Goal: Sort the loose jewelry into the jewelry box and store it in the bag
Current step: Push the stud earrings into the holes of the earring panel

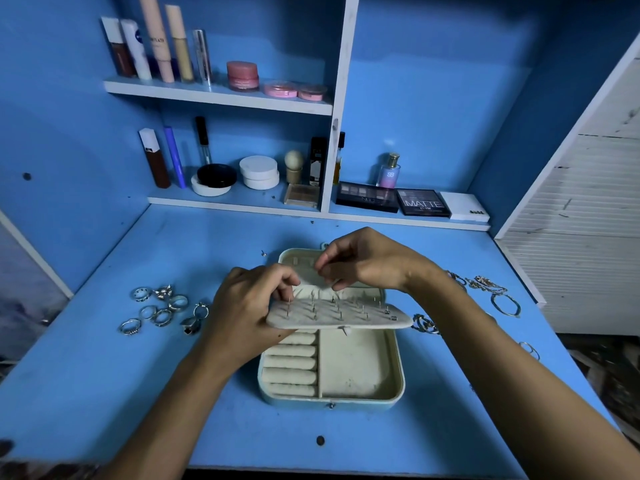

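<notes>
Nearest me, the jewelry box (346, 382) sits open near the front edge of the blue desk (433, 438); ring rolls on its left, right compartment bare. Bare desk in front and at front left leaves room to slide it.

Above the tray, the earring panel (337, 315) is held about level, posts sticking up through it. My left hand (249, 310) grips its left end, thumb under, fingers on top near a post. My right hand (367, 263) hovers over the panel's back edge, thumb and forefinger pinched; I cannot tell whether a stud or backing is between them.

Judgement: studs are being seated. Best to keep the panel flat and braced, and come straight down on a free hole.

Rings (162, 311) lie loose left of the box, clear of the left wrist. Chains and bangles (491, 292) lie right, under my right forearm, some close to the desk's right edge; a sweep could drag them.

Beyond, a stray stud (264, 253), then shelves of cosmetics (221, 64). No bag in view.
</notes>
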`<state>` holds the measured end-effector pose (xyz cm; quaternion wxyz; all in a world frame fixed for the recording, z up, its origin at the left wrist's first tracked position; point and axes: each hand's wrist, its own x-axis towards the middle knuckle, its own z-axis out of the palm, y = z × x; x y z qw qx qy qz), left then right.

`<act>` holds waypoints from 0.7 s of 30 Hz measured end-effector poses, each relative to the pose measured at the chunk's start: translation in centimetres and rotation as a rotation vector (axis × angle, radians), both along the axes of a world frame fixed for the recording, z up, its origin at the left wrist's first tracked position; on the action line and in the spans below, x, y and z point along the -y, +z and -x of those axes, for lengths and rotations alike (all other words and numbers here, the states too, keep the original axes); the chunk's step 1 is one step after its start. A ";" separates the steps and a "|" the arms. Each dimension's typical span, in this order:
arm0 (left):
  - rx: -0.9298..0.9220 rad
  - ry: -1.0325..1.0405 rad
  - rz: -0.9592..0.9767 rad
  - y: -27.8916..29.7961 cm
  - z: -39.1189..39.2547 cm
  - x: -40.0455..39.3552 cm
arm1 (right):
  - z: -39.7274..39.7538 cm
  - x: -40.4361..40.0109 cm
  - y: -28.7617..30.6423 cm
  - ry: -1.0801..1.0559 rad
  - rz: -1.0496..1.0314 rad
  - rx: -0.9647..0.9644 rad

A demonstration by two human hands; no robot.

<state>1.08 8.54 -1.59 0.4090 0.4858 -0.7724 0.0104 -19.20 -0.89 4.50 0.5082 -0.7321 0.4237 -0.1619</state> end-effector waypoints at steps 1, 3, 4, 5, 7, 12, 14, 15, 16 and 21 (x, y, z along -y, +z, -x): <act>-0.004 -0.004 0.000 0.1 0.0 0.0 | -0.1 -0.1 0.0 0.013 -0.007 -0.001; -0.006 -0.005 -0.001 0.0 0.0 0.0 | -0.2 -0.2 0.1 0.032 -0.011 -0.011; -0.006 -0.004 -0.002 0.0 -0.1 0.0 | -0.2 -0.2 0.1 0.039 -0.007 -0.016; -0.006 -0.002 -0.001 0.0 -0.1 0.0 | -0.2 -0.2 0.1 0.043 -0.002 -0.020; -0.006 -0.001 0.000 -0.1 -0.1 0.0 | -0.2 -0.2 0.1 0.050 0.004 -0.035; -0.007 -0.008 -0.009 -0.2 -0.1 0.0 | -0.3 -0.2 0.3 0.052 0.036 -0.086; -0.014 -0.011 -0.007 -0.1 -0.1 0.1 | -0.3 -0.3 0.3 0.048 0.036 -0.083; -0.016 -0.013 -0.008 -0.1 -0.1 0.1 | -0.3 -0.3 0.4 0.046 0.031 -0.079; -0.018 -0.014 -0.009 -0.1 -0.1 0.1 | -0.3 -0.3 0.5 0.045 0.024 -0.073; -0.021 -0.012 -0.007 0.0 0.0 0.0 | -0.4 -0.6 0.8 0.089 0.002 -0.007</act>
